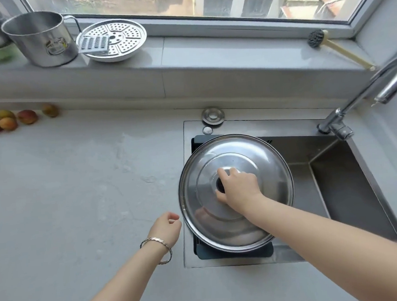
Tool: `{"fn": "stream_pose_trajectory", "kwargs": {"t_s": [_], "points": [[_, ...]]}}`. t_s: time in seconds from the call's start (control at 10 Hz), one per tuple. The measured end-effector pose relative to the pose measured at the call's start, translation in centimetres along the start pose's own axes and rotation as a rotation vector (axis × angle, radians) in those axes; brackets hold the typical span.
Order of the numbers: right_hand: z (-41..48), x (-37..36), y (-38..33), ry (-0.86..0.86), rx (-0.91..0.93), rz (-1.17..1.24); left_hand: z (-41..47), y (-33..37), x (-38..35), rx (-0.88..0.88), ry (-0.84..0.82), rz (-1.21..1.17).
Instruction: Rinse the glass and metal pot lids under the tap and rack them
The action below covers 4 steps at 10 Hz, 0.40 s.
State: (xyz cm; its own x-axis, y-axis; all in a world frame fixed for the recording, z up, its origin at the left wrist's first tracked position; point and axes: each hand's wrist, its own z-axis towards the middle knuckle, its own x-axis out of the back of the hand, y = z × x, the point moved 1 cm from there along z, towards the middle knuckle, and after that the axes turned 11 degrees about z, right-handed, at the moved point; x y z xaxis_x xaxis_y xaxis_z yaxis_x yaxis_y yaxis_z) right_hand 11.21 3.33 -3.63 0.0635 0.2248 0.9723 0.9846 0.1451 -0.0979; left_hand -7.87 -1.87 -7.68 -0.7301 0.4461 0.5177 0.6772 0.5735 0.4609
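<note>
A large domed metal pot lid [258,156] lies dome-up over the dark rack [234,253] at the left end of the sink [343,178]. My right hand [238,186] grips the lid's centre knob, which is mostly hidden under the fingers. Beside the lid's left rim, over the counter, my left hand [166,226] hovers with loosely curled fingers and holds nothing; a bracelet is on its wrist. The chrome tap [361,98] arches at the right, and no water is running. No glass lid is in view.
On the window sill stand a steel mug [39,39], a perforated steamer plate [114,40] with a small grater, and a dish brush [330,44]. Several small fruits [12,120] lie at the counter's back left. A round metal cap [213,115] sits behind the sink.
</note>
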Motion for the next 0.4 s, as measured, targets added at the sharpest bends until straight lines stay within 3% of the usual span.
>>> {"fn": "stream_pose_trajectory", "kwargs": {"t_s": [0.2, 0.4], "points": [[-0.7, 1.1, 0.0, -0.022, 0.01, 0.003, -0.4, 1.2, -0.3, -0.027, 0.04, 0.117], [-0.4, 6.3, 3.0, -0.114, 0.014, 0.157, -2.1, 8.4, 1.6, -0.228, 0.072, 0.486]]}}
